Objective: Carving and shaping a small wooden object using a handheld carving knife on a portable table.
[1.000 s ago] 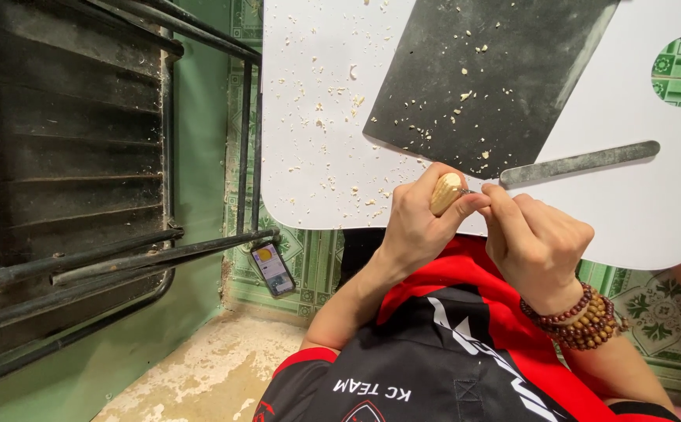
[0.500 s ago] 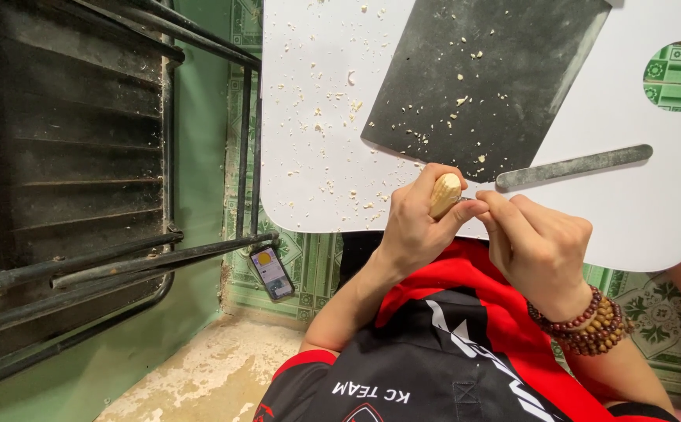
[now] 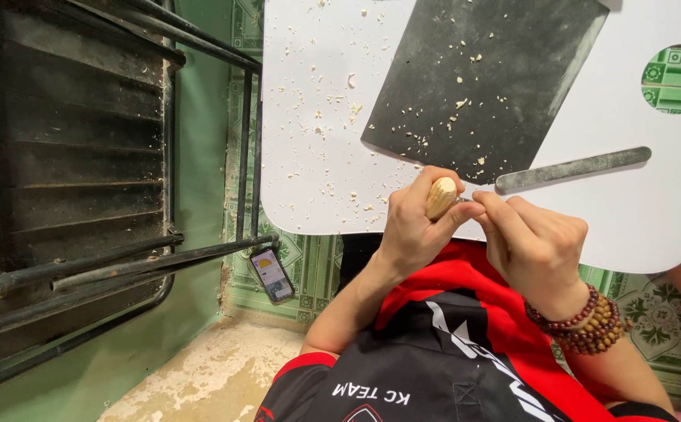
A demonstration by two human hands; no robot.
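Note:
My left hand (image 3: 412, 234) is closed around a small pale wooden piece (image 3: 440, 197), held at the near edge of a white board (image 3: 317, 156). My right hand (image 3: 532, 248), with brown bead bracelets (image 3: 586, 322) on the wrist, pinches a thin tool whose tip (image 3: 465, 200) touches the wooden piece. Most of the tool is hidden in the fingers. A dark grey mat (image 3: 489, 78) lies on the board, strewn with light wood chips. A flat grey metal file (image 3: 573, 168) lies just beyond my right hand.
The board has a round hole (image 3: 676, 78) showing green patterned floor tiles. A phone (image 3: 271, 274) lies on the floor under the board's left edge. Dark metal bars (image 3: 122, 266) and a slatted shutter (image 3: 67, 156) fill the left side. A red and black shirt (image 3: 434, 367) is below.
My right hand has edged slightly left, closer against the wooden piece. My left hand keeps its hold and little else differs.

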